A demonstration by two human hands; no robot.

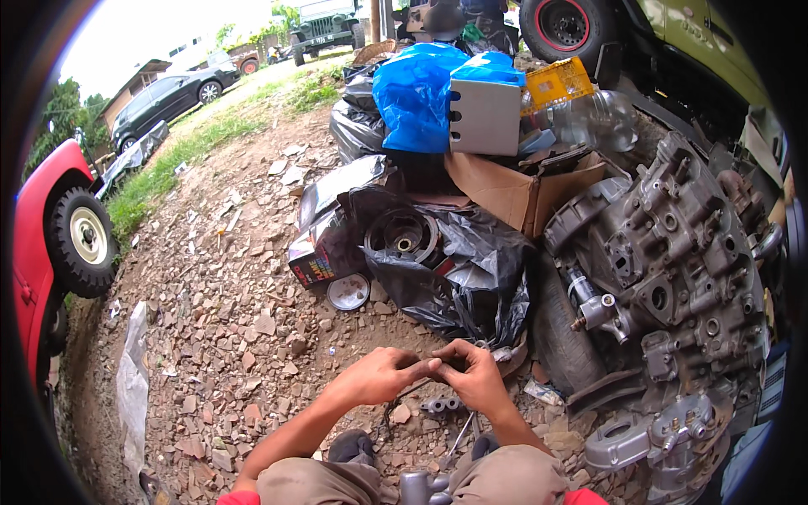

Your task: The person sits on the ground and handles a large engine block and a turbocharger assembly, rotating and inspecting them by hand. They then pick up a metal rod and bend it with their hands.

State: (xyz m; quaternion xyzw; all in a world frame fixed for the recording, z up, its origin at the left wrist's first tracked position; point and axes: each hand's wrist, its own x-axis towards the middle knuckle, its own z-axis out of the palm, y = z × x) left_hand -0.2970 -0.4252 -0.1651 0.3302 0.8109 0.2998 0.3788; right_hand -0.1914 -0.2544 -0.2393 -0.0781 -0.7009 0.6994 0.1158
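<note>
In front of my knees my two hands meet at the fingertips. The left hand (380,375) is closed, its thumb reaching across to the right one. My right hand (481,380) has its fingers curled and pinched together. Something small and dark seems to sit between them, but I cannot make out its kind. On the ground just below lies a small grey metal part with round holes (442,406). A thin metal rod (460,433) leans beside it. Between my knees stands a grey metal piece with tube-like ends (415,486).
A black plastic bag (497,286) with a round metal part (404,239) lies ahead, beside a printed carton (316,257) and a round lid (348,291). A large engine block (665,244) fills the right. Broken stone (227,362) covers the ground; a red vehicle (42,252) stands left.
</note>
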